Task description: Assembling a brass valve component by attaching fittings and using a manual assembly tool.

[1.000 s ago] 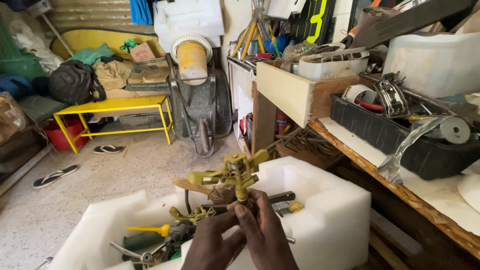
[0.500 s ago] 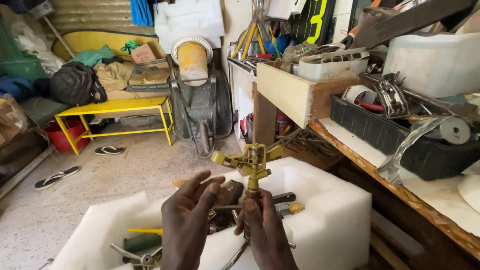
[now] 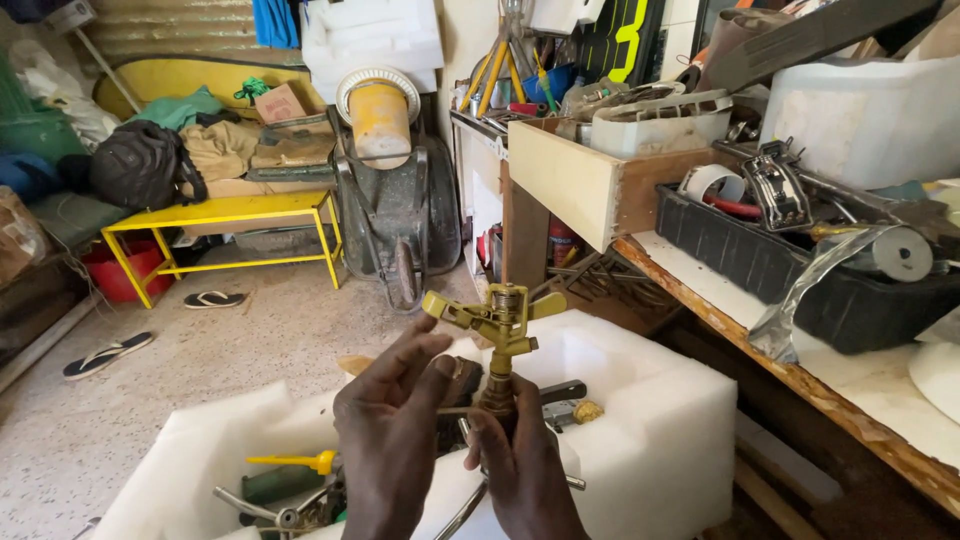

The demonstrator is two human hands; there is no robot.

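Note:
A brass sprinkler head stands upright in front of me, its arms spread at the top. My right hand grips its lower stem from below. My left hand is raised beside it, fingers touching the stem and body on the left. Both hands hover over a white foam box that holds tools: a yellow-handled screwdriver, metal pliers and other dark parts.
A cluttered wooden workbench runs along the right with a black tray of parts and an open drawer. A wheelbarrow, yellow bench and sandals lie on the concrete floor ahead.
The sprinkler head has been lifted out of the box and turned upright. My left hand has come up beside it.

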